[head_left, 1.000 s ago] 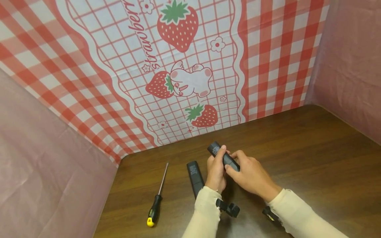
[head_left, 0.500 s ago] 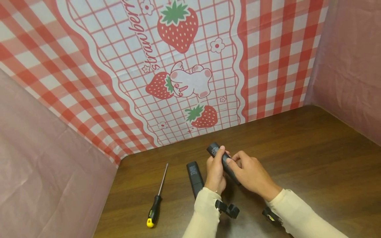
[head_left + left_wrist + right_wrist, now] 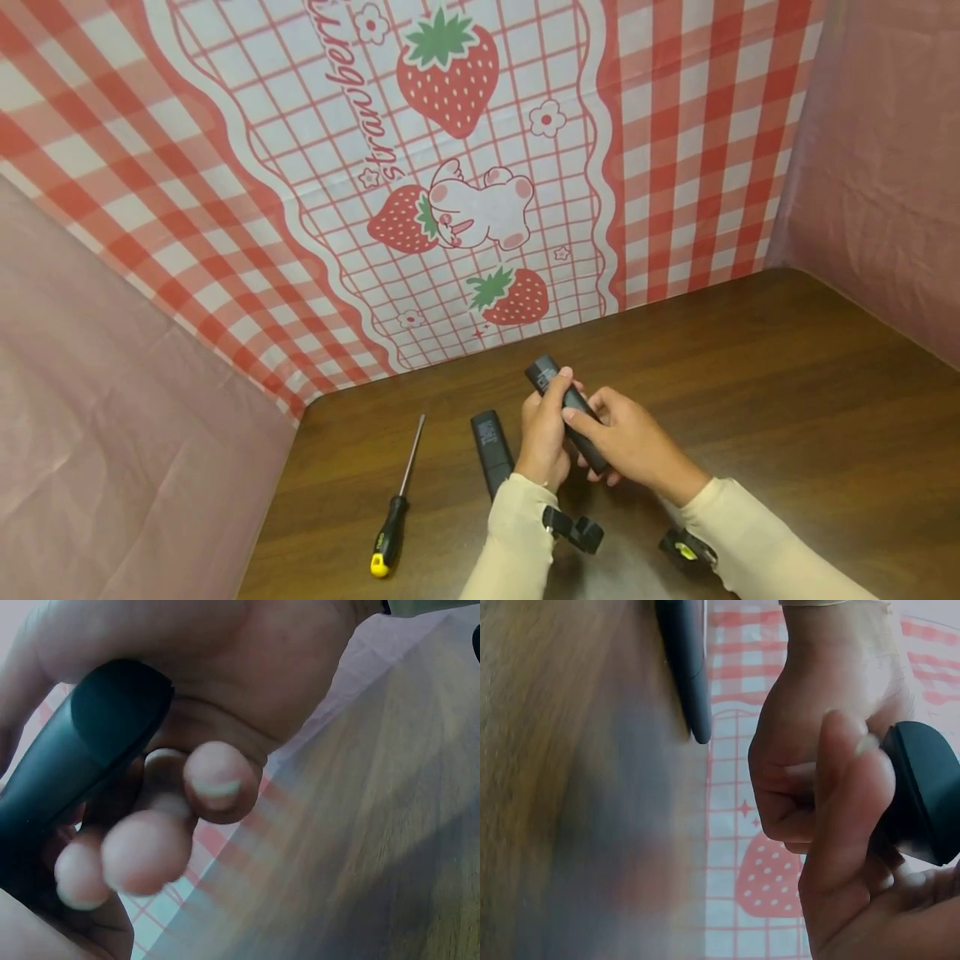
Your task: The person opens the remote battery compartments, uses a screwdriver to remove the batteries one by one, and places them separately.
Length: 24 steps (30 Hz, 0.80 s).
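Both hands hold a black, slim remote control, its labelled back facing up, above the table. My left hand grips its upper half, with the thumb along the label side. Around the lower half, my right hand curls its fingers underneath while its thumb presses the back. A rounded end of the remote shows in the left wrist view, beside blurred fingertips. A second black remote control lies left of the left hand, partly covered by the sleeve. Its far edge shows a printed label and a seam.
A screwdriver with a black and yellow handle lies on the brown wooden table at the left. Behind the table hangs a red-and-white strawberry cloth. Pink fabric closes off both sides.
My right thumb has slid from the remote's lower end up toward its middle, and more of the lower part now shows. The second remote and screwdriver stay put.
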{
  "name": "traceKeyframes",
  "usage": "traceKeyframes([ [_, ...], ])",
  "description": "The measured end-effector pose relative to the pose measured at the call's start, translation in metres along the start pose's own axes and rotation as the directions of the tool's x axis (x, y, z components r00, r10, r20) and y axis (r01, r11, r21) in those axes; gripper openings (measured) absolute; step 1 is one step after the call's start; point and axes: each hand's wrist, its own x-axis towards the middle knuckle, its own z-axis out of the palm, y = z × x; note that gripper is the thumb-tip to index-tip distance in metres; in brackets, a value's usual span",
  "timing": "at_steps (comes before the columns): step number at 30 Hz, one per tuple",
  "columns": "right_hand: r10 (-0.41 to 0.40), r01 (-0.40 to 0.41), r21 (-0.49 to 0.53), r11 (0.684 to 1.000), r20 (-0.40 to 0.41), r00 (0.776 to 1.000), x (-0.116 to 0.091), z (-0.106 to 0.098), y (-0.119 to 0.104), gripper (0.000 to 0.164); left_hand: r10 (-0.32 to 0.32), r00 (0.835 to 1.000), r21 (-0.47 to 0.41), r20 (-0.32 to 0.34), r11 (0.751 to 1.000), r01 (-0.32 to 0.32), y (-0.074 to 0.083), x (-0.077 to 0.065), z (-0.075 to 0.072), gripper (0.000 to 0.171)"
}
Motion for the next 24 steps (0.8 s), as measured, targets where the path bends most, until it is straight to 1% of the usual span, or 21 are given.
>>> traceKeyframes([
  [2,0.004,-0.005,0.037,0.999,0.027,1.000,0.0004,0.0005,0.0008,0.047,-0.001,1.000,-0.002,0.005,1.000,0.001,0.0002,-0.0001,0.0003,0.029],
  [5,-0.002,-0.001,0.057,0.998,0.051,0.999,0.0007,0.0013,0.0018,0.047,0.003,1.000,-0.008,0.004,1.000,-0.003,0.0000,-0.0002,0.0002,0.031],
  [10,-0.024,0.021,0.053,0.998,0.065,0.998,0.0009,0.0022,0.0032,0.046,-0.004,1.000,-0.027,0.019,1.000,0.005,-0.0005,-0.0004,0.0001,0.031],
  [14,-0.041,0.037,0.051,0.998,0.077,0.996,0.0009,0.0019,0.0041,0.044,-0.008,1.000,-0.043,0.026,0.999,0.010,-0.0012,0.0001,0.0008,0.029],
  [20,-0.057,0.053,0.044,0.998,0.096,0.994,0.0002,0.0027,0.0040,0.042,-0.011,1.000,-0.052,0.012,0.999,0.011,-0.0030,0.0008,0.0005,0.023],
  [24,-0.059,0.056,0.037,0.998,0.097,0.993,-0.0007,0.0040,0.0037,0.040,-0.013,1.000,-0.061,0.009,0.998,0.014,-0.0034,0.0001,-0.0004,0.023],
])
